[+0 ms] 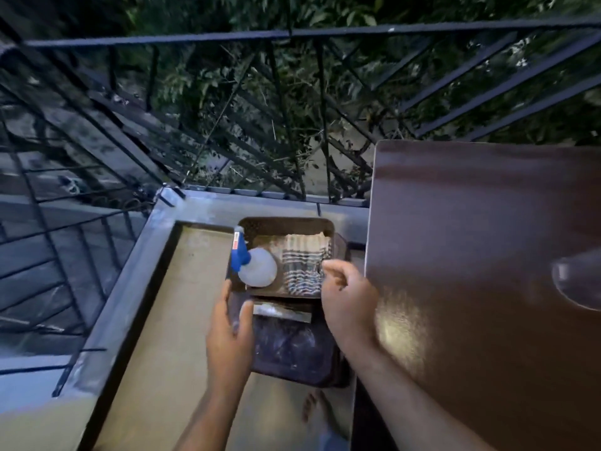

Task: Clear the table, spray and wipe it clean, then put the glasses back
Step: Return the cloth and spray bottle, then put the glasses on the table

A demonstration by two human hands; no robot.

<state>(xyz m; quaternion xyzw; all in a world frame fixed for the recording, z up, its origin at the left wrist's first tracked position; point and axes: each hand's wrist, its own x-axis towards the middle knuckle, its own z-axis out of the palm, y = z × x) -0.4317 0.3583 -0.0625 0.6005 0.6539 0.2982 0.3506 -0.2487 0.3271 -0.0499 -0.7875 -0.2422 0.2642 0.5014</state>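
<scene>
Nearest the camera, a bare foot (313, 408) is seen on the balcony floor (182, 320), beside the dark brown surface (471, 255) that fills the right of the view. Just beyond, the left hand (229, 327) is closed on the near left corner of a tray (286, 222), thumb on the rim and fingers curled under it; the right hand (346, 294) is held just above the tray's right edge with its fingers loosely curled and nothing seen between them, so its grip is taken as slack. The tray is carried over a dark stool (292, 353), and whether it rests there cannot be told. On the tray a spray bottle (257, 266) with a blue trigger lies on the left, and a striped cloth (305, 265) is spread on the right. One glass (579, 281) is seen blurred at the far right of the surface. Setting the tray down appears to be the step in hand; it is best kept level so the bottle is not rolled off, and released only once fully supported. Farther off, a dark railing (292, 34) and foliage are seen.
</scene>
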